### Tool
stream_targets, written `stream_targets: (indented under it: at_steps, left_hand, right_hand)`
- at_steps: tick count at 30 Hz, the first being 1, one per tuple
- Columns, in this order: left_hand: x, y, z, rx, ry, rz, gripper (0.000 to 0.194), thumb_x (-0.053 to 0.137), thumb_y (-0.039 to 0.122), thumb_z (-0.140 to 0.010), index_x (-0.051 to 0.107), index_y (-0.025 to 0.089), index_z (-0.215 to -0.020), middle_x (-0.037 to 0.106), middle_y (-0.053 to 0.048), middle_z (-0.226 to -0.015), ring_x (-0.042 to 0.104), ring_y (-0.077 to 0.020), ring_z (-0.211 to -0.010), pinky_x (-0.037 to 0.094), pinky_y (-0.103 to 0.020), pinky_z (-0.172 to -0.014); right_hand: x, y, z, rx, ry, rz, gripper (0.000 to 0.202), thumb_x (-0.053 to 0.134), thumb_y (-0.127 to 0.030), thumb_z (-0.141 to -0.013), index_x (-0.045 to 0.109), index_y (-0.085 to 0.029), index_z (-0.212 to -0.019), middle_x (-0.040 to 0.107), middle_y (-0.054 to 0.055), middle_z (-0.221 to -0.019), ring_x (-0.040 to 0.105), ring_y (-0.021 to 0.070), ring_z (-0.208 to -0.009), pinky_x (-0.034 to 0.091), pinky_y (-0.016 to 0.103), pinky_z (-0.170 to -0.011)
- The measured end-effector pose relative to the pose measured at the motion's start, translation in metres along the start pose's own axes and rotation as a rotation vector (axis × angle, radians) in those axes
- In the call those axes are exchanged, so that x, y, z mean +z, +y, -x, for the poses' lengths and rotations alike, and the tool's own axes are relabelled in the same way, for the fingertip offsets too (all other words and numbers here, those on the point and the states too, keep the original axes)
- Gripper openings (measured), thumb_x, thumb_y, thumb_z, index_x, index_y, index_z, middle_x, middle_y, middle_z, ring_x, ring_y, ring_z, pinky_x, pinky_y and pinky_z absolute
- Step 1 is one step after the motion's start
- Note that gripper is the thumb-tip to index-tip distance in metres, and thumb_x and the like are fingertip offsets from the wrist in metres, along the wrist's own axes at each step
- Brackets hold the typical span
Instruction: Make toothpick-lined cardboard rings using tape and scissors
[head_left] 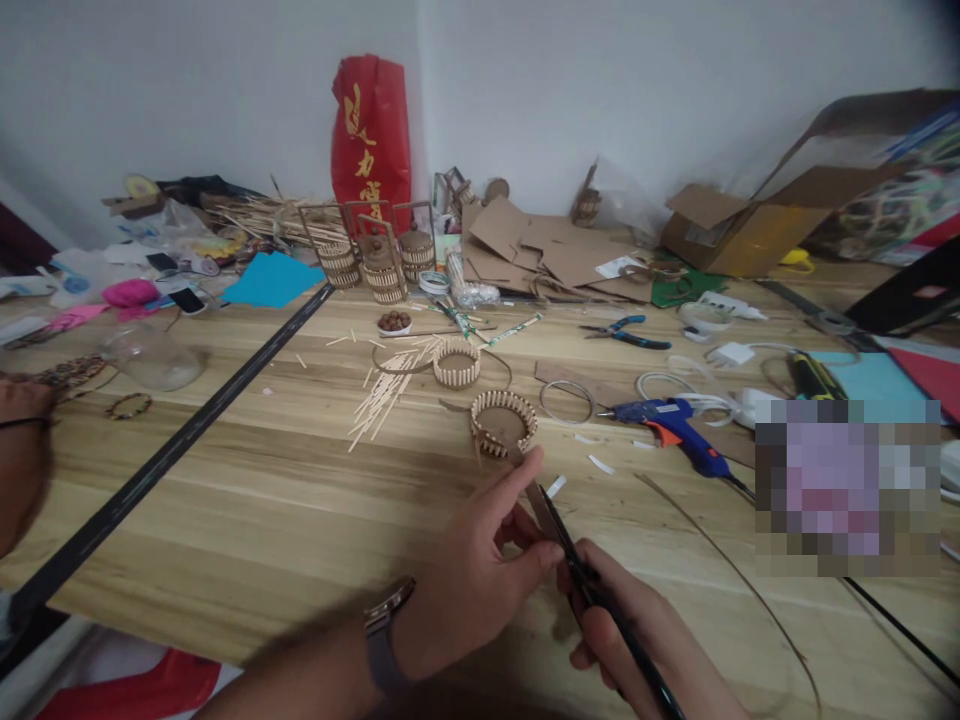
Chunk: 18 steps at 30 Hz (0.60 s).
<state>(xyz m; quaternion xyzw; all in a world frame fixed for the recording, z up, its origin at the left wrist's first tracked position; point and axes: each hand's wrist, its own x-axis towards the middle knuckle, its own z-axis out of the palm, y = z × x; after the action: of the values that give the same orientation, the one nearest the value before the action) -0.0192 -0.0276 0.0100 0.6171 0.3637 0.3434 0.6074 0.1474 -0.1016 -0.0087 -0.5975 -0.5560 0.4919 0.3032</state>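
Near the table's front, my left hand (480, 570), with a watch on its wrist, pinches a thin brown strip (538, 508) that runs toward a small round basket. My right hand (637, 630) is wrapped round a black-handled tool (611, 600), whose narrow front end lies along the strip close to my left fingers. Just beyond my left fingertips stands the round basket (504, 422) of upright light sticks with a brown base. Behind it sits a second stick ring (457, 366). Loose light sticks (382, 395) are scattered to the left.
A blue glue gun (675, 425), a wire ring (568, 401) and pliers (626, 331) lie at right. Finished small baskets (382, 275) stand by a red bag (371, 140) at the back. Another person's arm (26, 465) rests at far left, near a clear jar (157, 358).
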Motion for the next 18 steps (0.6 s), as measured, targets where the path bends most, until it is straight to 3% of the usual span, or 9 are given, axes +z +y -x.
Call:
stream_targets:
  at_steps: [13,18]
  left_hand:
    - [0.000,0.002,-0.001,-0.012,-0.001,-0.043,0.075,0.066,0.015,-0.077,0.042,0.026,-0.147,0.057,-0.009,-0.127,0.054,-0.0103,-0.075,0.049,-0.025,-0.071]
    - [0.000,0.003,0.000,-0.020,-0.013,-0.043,0.074,0.066,0.016,-0.078,0.041,0.025,-0.147,0.061,-0.007,-0.112,0.053,-0.0110,-0.074,0.049,-0.025,-0.070]
  right_hand:
    - [0.013,-0.012,0.005,0.063,0.106,-0.121,0.071,0.038,-0.092,-0.069,0.052,-0.023,-0.082,0.044,-0.006,-0.063,0.044,0.0081,-0.044,0.041,0.018,-0.040]
    - [0.013,-0.004,0.004,0.084,0.097,-0.060,0.070,0.041,-0.092,-0.068,0.049,-0.024,-0.080,0.043,-0.007,-0.062,0.034,0.0058,-0.040,0.031,0.018,-0.035]
